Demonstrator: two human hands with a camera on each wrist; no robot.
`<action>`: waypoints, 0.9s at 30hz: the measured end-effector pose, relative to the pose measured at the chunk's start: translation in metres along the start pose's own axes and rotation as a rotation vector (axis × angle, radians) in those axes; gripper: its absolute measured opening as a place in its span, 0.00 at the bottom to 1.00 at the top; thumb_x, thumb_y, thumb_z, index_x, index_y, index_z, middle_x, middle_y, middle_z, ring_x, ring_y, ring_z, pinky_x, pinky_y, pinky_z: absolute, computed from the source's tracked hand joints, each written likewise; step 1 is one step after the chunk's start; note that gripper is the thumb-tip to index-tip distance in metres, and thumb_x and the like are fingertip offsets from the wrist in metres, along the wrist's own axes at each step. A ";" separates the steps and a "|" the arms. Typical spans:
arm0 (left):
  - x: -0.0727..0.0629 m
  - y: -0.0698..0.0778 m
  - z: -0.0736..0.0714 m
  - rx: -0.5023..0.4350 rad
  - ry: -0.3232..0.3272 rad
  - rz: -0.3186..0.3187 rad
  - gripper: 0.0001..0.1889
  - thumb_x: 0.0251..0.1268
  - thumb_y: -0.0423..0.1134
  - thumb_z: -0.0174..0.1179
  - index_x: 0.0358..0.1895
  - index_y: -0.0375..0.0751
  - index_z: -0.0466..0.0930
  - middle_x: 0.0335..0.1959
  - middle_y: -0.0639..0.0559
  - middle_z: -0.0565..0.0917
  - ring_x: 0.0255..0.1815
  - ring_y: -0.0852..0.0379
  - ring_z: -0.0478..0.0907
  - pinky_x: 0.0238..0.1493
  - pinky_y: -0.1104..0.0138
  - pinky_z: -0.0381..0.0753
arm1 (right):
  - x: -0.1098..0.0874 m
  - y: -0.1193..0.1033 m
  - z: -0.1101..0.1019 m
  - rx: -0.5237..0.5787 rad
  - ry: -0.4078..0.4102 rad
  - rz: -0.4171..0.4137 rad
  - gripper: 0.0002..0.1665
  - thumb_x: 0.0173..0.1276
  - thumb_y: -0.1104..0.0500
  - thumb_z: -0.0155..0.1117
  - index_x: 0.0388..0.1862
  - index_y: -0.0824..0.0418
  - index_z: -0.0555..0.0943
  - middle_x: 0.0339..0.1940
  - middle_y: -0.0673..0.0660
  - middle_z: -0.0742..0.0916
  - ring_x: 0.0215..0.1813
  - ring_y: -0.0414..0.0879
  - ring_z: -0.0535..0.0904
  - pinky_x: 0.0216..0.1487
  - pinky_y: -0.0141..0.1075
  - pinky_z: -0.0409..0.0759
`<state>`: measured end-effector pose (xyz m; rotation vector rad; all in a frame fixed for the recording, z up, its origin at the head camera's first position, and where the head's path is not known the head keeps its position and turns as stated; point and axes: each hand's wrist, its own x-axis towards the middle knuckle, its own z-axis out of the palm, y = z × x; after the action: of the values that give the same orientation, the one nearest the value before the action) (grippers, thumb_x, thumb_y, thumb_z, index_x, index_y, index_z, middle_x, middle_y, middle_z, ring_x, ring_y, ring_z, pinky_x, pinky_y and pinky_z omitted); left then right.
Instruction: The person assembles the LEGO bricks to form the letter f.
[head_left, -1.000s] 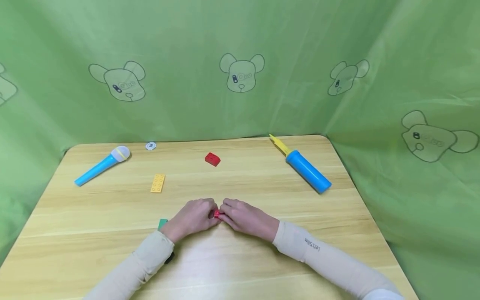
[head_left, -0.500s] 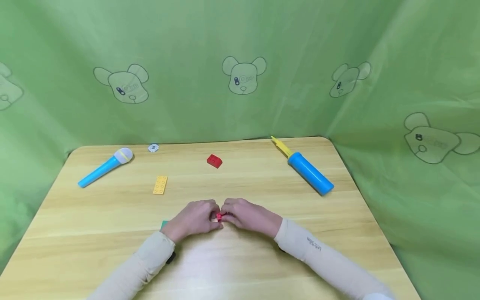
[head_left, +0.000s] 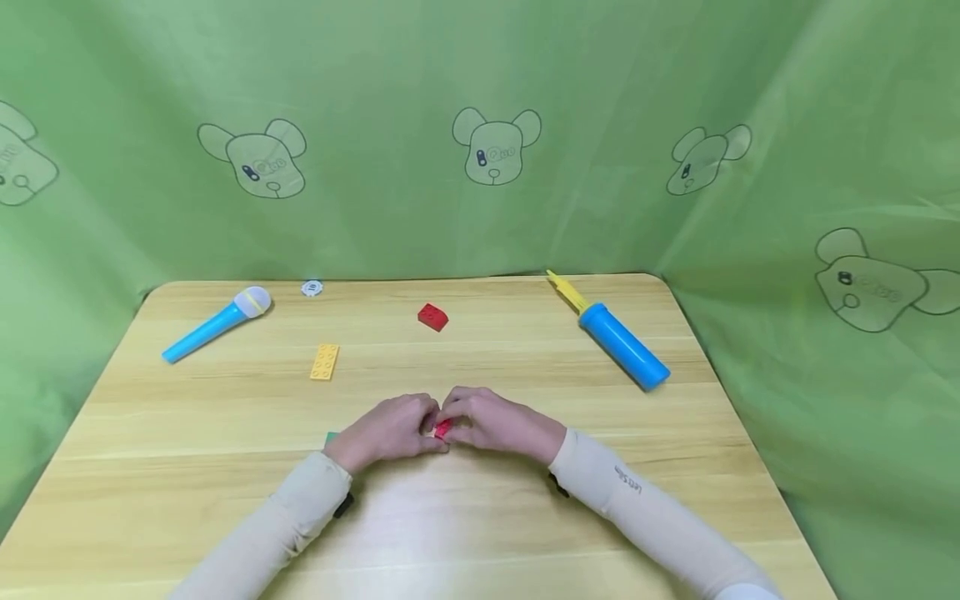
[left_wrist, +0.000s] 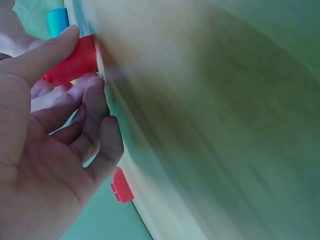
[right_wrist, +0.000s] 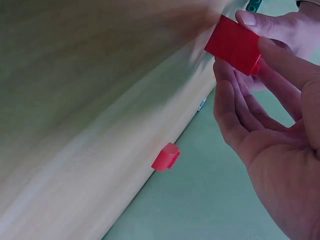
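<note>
Both hands meet over the near middle of the table around a red toy building brick (head_left: 442,429). My left hand (head_left: 390,427) pinches it between thumb and fingers from the left. From the other side my right hand (head_left: 501,423) grips it too, its thumb (right_wrist: 280,57) on the brick's edge. In the right wrist view the red block (right_wrist: 234,45) shows smooth sides and a stud at its lower right corner. The left wrist view has the same block (left_wrist: 82,57) between thumb and fingertips. Fingers hide much of it from above.
Another red brick (head_left: 432,317) with a sloped end lies farther back. A yellow brick (head_left: 325,362) is at left, and a green brick (head_left: 331,437) is mostly hidden behind the left wrist. Toward the back are a toy microphone (head_left: 217,323), a poker chip (head_left: 312,288) and a blue-and-yellow hand pump (head_left: 622,343).
The held red brick has turned a little between the fingers, and the right hand's fingers have shifted around it. The head view has moved slightly; the other things on the table stay put.
</note>
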<state>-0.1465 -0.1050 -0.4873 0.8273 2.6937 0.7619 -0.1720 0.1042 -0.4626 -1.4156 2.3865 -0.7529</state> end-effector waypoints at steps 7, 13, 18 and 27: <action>-0.006 -0.002 0.001 0.013 0.026 0.014 0.16 0.61 0.53 0.71 0.28 0.48 0.77 0.19 0.61 0.72 0.20 0.66 0.66 0.23 0.71 0.69 | 0.005 -0.004 0.001 0.049 0.011 0.076 0.17 0.65 0.58 0.73 0.51 0.63 0.84 0.45 0.52 0.87 0.46 0.42 0.83 0.49 0.31 0.81; -0.003 -0.001 0.005 0.048 0.054 0.016 0.19 0.65 0.53 0.67 0.20 0.52 0.72 0.16 0.63 0.69 0.18 0.67 0.64 0.22 0.72 0.67 | 0.003 -0.003 0.002 0.150 0.039 0.239 0.15 0.64 0.59 0.74 0.46 0.64 0.82 0.41 0.55 0.87 0.44 0.45 0.84 0.48 0.35 0.82; -0.005 0.001 0.003 0.043 0.033 0.006 0.14 0.64 0.49 0.67 0.24 0.51 0.76 0.19 0.63 0.73 0.20 0.67 0.68 0.25 0.71 0.71 | 0.000 -0.001 0.006 0.159 0.049 0.262 0.13 0.67 0.60 0.71 0.46 0.64 0.81 0.40 0.54 0.87 0.43 0.43 0.83 0.48 0.35 0.82; -0.033 -0.035 -0.103 -0.008 0.244 -0.212 0.10 0.72 0.37 0.56 0.46 0.37 0.83 0.36 0.49 0.86 0.29 0.59 0.79 0.36 0.62 0.82 | 0.007 0.006 0.011 -0.010 0.070 0.182 0.14 0.64 0.56 0.71 0.45 0.60 0.79 0.36 0.52 0.82 0.37 0.42 0.77 0.42 0.30 0.79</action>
<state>-0.1717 -0.1909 -0.4177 0.4610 2.9262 0.8714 -0.1742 0.0966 -0.4749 -1.1725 2.5332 -0.7558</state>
